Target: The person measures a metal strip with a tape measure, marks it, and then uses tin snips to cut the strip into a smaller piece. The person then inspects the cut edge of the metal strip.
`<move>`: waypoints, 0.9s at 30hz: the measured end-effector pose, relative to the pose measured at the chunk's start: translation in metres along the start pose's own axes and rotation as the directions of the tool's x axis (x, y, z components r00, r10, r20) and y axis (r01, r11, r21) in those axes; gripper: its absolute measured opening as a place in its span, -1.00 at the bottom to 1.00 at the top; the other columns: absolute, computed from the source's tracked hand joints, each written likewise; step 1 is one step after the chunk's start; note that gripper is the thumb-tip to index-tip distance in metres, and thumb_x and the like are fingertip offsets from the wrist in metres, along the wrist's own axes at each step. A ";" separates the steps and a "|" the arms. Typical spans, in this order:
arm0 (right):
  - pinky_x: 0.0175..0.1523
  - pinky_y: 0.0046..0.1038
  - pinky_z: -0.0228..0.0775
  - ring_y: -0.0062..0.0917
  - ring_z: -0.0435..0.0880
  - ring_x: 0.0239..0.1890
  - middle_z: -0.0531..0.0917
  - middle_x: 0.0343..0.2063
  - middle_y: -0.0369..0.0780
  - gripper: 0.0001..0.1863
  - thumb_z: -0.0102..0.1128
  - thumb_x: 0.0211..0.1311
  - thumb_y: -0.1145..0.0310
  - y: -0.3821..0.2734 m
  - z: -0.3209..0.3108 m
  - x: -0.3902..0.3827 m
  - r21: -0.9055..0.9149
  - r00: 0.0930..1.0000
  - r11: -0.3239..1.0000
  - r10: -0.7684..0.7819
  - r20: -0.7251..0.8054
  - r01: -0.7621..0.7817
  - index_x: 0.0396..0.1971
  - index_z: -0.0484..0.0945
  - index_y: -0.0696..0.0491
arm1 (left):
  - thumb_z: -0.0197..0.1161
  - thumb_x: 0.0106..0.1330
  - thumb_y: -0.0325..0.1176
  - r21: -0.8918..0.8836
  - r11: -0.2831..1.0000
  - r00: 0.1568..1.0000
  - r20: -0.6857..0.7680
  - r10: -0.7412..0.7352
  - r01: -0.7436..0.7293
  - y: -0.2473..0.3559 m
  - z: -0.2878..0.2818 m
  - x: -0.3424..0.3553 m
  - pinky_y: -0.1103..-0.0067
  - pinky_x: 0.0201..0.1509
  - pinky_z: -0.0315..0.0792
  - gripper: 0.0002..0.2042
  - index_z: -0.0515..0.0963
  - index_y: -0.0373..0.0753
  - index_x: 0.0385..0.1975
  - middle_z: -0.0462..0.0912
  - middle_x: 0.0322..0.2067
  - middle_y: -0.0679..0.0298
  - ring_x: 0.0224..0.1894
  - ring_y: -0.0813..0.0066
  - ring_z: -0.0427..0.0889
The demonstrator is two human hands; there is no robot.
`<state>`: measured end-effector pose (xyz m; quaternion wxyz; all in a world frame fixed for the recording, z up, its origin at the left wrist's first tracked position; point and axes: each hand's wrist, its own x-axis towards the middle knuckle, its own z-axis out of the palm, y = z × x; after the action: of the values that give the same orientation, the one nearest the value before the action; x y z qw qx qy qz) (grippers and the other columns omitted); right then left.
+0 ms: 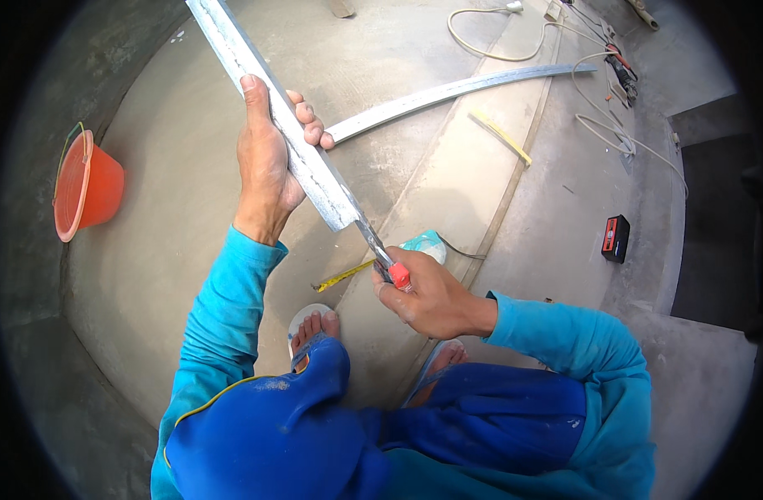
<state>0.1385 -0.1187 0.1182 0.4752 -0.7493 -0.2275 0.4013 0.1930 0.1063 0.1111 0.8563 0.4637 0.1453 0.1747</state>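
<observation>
Over the concrete floor (190,250), the left hand (265,158) is wrapped shut round a long metal channel (256,75), thumb along one face, fingers curled over the other. It holds the channel slanting up and away to the left, w/ the near end roughly level w/ the wrist; prob. gripped there to steady that end for the tool.

Right hand (427,300) is closed round snips (390,262) w/ a red grip; their thin metal nose points up-left and meets the channel's near end. So channel end sits between both hands: just right of and below the left, just above the right. Can't tell if the blades are apart or shut.

Person crouches, blue knees at bottom, feet in sandals. A yellow tape measure (344,277) lies on the floor just beside the snips, near the left foot. A second metal strip (448,92) lies flat beyond the left hand's fingers. Orange bucket (85,185) sits well apart at left; a black-and-red device (616,238) and white cords (481,46) well apart at right.
</observation>
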 end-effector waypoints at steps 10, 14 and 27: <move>-0.33 -0.33 0.31 -0.49 0.47 -0.50 0.46 -0.59 -0.24 -0.86 0.09 0.34 0.39 0.006 0.004 0.002 -0.029 0.999 0.999 0.014 -0.031 -0.015 -0.34 0.41 0.15 | -0.03 0.49 0.28 -0.035 0.999 1.000 -0.009 -0.011 0.011 0.004 0.000 -0.001 0.40 -0.32 0.70 -0.43 0.36 -0.24 -0.25 0.44 -0.53 0.29 -0.53 0.49 0.56; -0.32 -0.24 0.28 -0.31 0.49 -0.51 0.49 -0.58 -0.07 -0.83 0.11 0.30 0.41 0.012 0.002 0.006 -0.226 0.984 0.974 -0.037 -0.174 -0.003 -0.36 0.39 0.21 | 0.11 0.47 0.18 0.049 0.999 0.996 -0.081 0.025 -0.021 0.004 0.006 -0.007 0.33 -0.18 0.72 -0.51 0.36 -0.23 -0.25 0.43 -0.52 0.29 -0.46 0.45 0.60; -0.25 -0.41 0.36 -0.52 0.51 -0.40 0.52 -0.45 -0.20 -0.67 0.24 0.25 0.33 0.025 0.003 0.006 0.127 0.998 0.992 0.019 0.060 -0.026 -0.10 0.41 0.18 | 0.18 0.45 -0.16 -0.236 0.971 0.982 -0.168 -0.086 0.045 0.003 -0.020 0.018 0.64 -0.52 0.28 -0.73 0.28 -0.18 -0.24 0.20 -0.50 0.38 -0.52 0.59 0.26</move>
<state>0.1382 -0.1237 0.0927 0.5107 -0.7079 -0.2066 0.4420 0.2008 0.1304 0.1015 0.8934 0.3387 0.2148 0.2023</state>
